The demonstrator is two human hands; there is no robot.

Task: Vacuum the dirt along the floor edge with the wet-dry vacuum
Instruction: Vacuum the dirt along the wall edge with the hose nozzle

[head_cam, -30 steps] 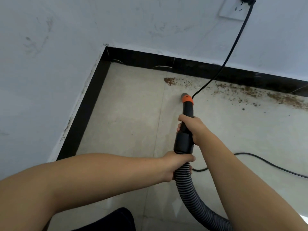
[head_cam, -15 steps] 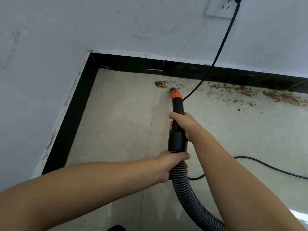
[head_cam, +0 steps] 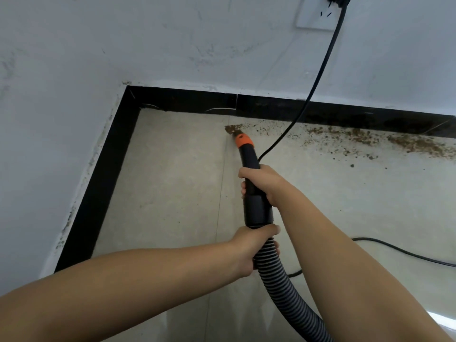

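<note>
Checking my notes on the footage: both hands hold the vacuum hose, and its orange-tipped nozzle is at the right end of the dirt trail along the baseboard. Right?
Not quite. The head view shows the nozzle at the left end of the dirt trail. Both the left hand and right hand do hold the hose.

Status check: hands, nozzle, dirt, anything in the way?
Right hand grips wand, left hand grips ribbed hose. Orange-tipped nozzle at left end of dirt line along baseboard. Power cord hangs across beside nozzle.
</note>
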